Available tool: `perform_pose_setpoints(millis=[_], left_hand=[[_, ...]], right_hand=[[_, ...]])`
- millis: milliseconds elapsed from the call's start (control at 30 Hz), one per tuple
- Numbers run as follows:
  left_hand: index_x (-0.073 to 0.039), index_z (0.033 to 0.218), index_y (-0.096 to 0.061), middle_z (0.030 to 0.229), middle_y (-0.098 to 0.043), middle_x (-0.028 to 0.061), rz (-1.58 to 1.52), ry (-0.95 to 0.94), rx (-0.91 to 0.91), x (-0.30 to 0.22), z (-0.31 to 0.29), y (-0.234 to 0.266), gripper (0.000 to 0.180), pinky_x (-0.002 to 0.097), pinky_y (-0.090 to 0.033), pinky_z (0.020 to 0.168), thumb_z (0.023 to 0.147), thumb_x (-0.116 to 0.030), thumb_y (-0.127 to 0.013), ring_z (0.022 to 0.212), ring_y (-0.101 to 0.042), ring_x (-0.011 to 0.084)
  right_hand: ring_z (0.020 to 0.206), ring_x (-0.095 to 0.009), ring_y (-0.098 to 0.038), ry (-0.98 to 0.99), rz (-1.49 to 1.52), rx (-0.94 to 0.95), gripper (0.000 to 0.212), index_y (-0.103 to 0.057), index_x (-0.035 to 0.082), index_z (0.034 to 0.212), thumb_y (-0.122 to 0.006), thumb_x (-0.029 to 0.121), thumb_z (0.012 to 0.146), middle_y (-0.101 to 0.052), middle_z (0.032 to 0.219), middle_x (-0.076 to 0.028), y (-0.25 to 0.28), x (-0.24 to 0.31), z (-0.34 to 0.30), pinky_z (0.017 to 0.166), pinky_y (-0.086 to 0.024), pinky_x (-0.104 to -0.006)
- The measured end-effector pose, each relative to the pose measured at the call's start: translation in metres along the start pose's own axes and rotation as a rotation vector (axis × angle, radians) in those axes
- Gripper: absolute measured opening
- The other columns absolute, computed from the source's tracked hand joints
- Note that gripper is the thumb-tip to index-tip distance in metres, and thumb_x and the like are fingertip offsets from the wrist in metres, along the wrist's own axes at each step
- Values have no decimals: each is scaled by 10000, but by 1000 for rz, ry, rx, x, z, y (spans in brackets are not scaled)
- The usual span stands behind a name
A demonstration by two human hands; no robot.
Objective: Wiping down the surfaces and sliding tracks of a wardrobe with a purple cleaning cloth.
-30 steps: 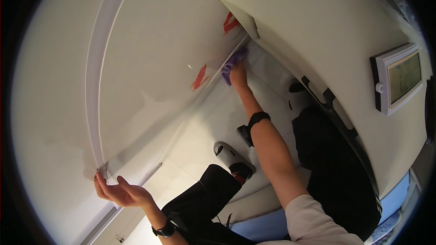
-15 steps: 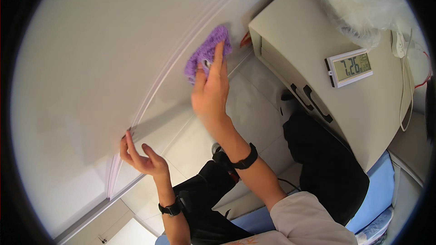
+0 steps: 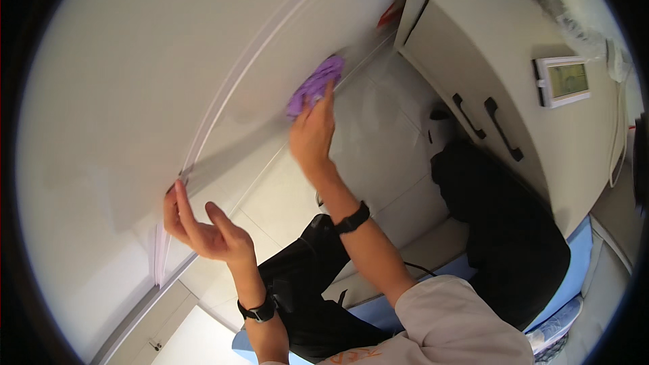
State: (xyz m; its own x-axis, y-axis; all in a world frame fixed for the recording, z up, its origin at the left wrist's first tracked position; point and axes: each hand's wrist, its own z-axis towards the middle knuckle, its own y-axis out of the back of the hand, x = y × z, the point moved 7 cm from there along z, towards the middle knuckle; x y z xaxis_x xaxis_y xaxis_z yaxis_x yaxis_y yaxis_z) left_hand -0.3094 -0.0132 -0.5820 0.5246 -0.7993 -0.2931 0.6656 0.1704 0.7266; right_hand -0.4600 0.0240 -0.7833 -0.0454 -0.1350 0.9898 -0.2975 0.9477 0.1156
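A purple fluffy cloth [image 3: 316,88] is bunched in my right hand [image 3: 313,134], whose fingers press it against the lower part of a white panel [image 3: 155,81]. The cloth lies below a raised ridge [image 3: 230,88] that runs along the panel. To the left, my left hand [image 3: 209,233] holds nothing, its fingers apart and the fingertips touching the panel near the ridge. Both wrists carry black bands. The palm side of my right hand is hidden.
On the right stands a pale cabinet [image 3: 497,47] with black handles [image 3: 503,128]. A digital clock [image 3: 562,82], a clear plastic bag [image 3: 574,10] and a white cable [image 3: 618,128] are on it. Light floor tiles [image 3: 378,142] and my black trousers [image 3: 500,230] lie below. A red object [image 3: 389,15] touches the wall.
My right hand has moved the cloth down the panel, away from the ridge and toward the floor, and the cloth looks more crumpled. The view has shifted, with the cabinet further right.
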Motion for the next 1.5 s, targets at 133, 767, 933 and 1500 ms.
perform_pose_setpoints(millis=[133,767,933,1500], left_hand=[[66,1271,-529,1282,-448,176,94,-89,15,-3,3,10,439,413,-369,1049,834,20,-522,1220,-459,278],[81,1272,-513,1280,-490,192,-32,-28,17,3,3,16,466,400,-371,1034,808,69,-474,1221,-463,295],[86,1296,-474,1282,-536,217,-153,-15,68,1,4,13,542,406,-376,1026,756,109,-443,1177,-514,318],[76,1358,-402,1364,-446,289,-212,-29,130,17,-16,20,645,480,-325,1086,718,157,-394,1286,-433,416]], right_hand=[[1151,-474,-470,-322,-127,85,603,-192,-38,1440,-467,59,913,-403,1324,-334,-14,-117,15,969,-416,-461],[1012,-469,-559,39,40,26,684,-187,-49,1451,-503,-11,846,-392,1293,-362,-6,69,-38,837,-484,-440],[878,-439,-595,201,41,72,680,-230,-111,1416,-514,4,808,-455,1192,-344,7,157,-48,695,-510,-398],[990,-469,-570,-358,-321,187,562,-261,-37,1395,-486,94,897,-560,1138,-291,-79,-193,-61,873,-476,-474]])
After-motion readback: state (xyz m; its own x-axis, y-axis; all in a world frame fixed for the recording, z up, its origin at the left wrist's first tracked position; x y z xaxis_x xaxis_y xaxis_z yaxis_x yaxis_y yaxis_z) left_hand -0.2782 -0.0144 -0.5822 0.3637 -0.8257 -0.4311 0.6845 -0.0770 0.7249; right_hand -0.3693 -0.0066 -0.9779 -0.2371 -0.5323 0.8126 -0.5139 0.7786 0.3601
